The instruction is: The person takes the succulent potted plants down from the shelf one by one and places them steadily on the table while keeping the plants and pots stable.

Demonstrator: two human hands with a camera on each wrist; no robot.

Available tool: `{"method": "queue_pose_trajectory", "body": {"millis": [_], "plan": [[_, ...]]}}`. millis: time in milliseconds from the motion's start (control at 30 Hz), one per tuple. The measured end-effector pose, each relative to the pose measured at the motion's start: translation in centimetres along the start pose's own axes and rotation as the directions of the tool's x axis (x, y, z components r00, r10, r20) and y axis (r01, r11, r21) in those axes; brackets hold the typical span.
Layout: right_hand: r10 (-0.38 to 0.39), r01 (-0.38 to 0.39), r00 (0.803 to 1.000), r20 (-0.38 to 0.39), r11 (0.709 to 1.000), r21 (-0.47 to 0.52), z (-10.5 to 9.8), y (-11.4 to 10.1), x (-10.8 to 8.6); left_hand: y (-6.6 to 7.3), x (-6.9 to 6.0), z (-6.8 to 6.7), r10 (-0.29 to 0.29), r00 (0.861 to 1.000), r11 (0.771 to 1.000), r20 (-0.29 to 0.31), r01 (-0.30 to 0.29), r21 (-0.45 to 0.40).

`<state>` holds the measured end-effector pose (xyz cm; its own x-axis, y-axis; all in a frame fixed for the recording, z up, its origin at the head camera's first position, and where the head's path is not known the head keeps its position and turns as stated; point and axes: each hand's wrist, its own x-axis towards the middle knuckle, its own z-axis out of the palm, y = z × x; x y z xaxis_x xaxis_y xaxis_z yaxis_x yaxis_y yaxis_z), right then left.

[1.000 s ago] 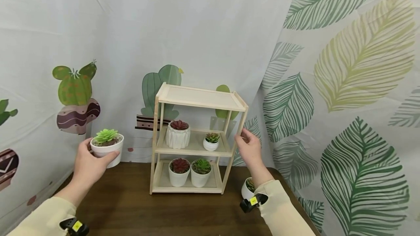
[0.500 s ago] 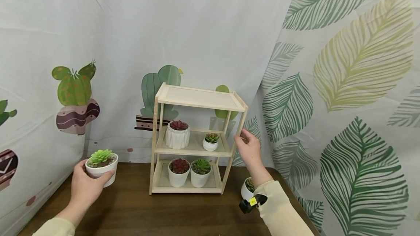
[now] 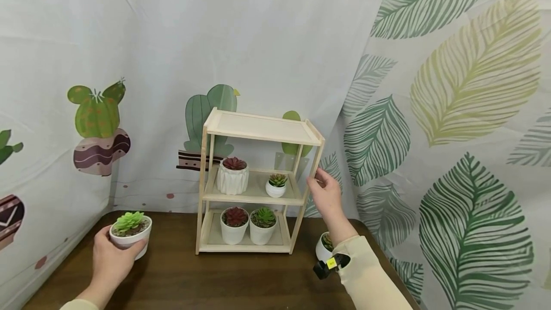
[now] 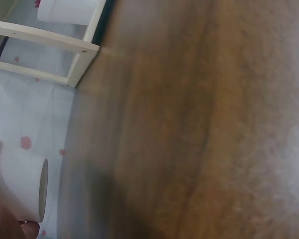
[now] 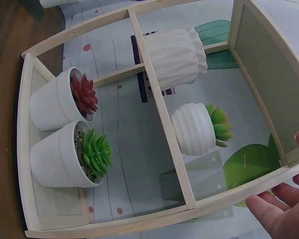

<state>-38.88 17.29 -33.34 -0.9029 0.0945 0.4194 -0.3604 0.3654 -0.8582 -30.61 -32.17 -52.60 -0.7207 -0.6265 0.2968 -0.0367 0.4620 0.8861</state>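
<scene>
My left hand (image 3: pixel 111 258) grips a white pot (image 3: pixel 129 241) with a light green succulent, low at the left side of the table. In the left wrist view that pot (image 4: pixel 19 181) is tilted sideways in the picture, its base off the wood. The right hand (image 3: pixel 327 193) holds the right front post of a wooden shelf (image 3: pixel 254 200); in the right wrist view its fingers (image 5: pixel 264 206) lie along the post. On the middle tier stand a ridged pot (image 3: pixel 233 180) and a small pot (image 3: pixel 276 189). Two white pots (image 3: pixel 234 233) (image 3: pixel 260 233) share the bottom tier.
A round white pot (image 3: pixel 323 249) stands on the brown table (image 3: pixel 206 283) right of the shelf, partly behind my right forearm. Printed cloth (image 3: pixel 275 51) hangs behind the table and along both sides.
My left hand has moved down and slightly left with the light green plant, from above the table's back edge to low over its left part. The right hand keeps its place on the post.
</scene>
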Motion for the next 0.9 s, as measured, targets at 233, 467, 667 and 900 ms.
{"method": "queue_pose_trajectory", "body": {"millis": [233,467,667,900], "plan": [[-0.001,0.001,1.0,0.004,1.0,-0.01,-0.1,-0.1,0.0,-1.1,-0.6,0.3,-0.013,0.999,1.0,-0.032,0.013,-0.013],[0.004,-0.004,1.0,0.009,1.0,-0.019,-0.1,-0.1,0.0,-1.9,-0.9,0.4,-0.01,0.999,1.0,-0.048,0.01,0.003],[-0.002,0.002,1.0,0.006,1.0,-0.02,-0.1,0.0,0.0,-2.2,-0.9,0.4,0.014,0.998,1.0,-0.058,-0.013,0.007],[-0.007,0.007,1.0,0.005,1.0,-0.009,-0.1,-0.2,0.0,-2.3,-0.9,0.5,0.002,0.999,1.0,-0.051,-0.001,0.005]]}}
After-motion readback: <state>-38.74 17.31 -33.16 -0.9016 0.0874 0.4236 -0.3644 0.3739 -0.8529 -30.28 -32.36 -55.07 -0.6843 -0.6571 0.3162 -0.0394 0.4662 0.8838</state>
